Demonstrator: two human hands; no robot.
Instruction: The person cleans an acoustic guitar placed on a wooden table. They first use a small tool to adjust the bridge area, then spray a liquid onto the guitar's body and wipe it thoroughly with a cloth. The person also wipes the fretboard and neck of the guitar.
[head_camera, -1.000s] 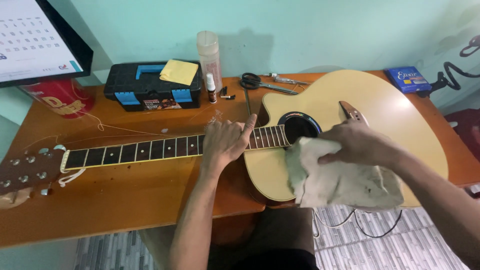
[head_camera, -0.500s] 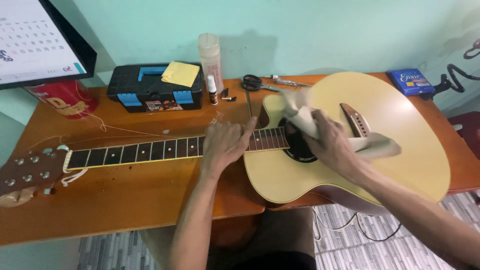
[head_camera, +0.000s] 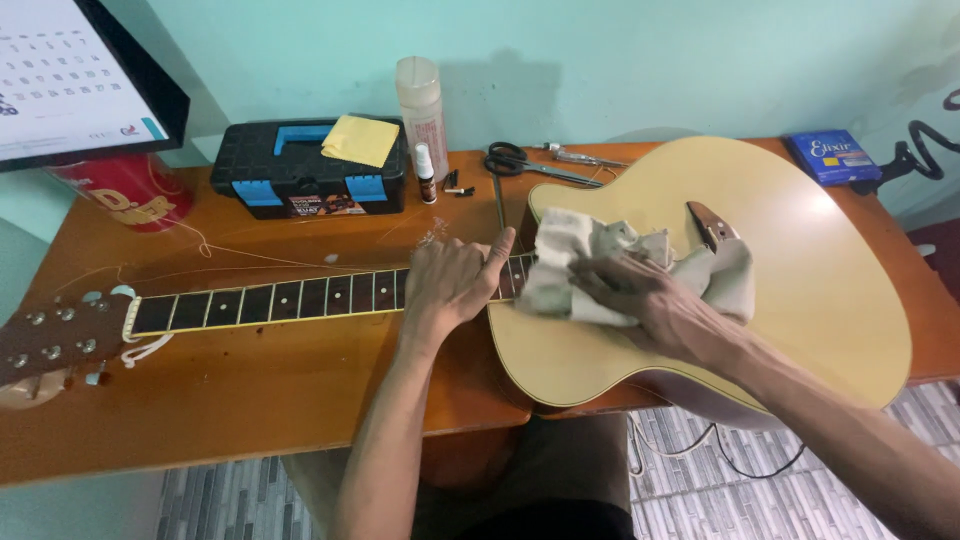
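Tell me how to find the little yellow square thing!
Look at the wooden table, along the back edge by the wall. There sits a black toolbox with blue latches. The yellow pad lies on its lid, the only yellow thing there.

Guitar body (head_camera: 800, 290): pale glossy wood, smooth. Fretboard (head_camera: 280, 300): dark matt wood. Cloth (head_camera: 590, 255): off-white soft fabric, crumpled. Table (head_camera: 250, 390): shiny orange-brown wood. Far toolbox (head_camera: 300, 170): matt black plastic. Scissors (head_camera: 530, 165): metal blades.
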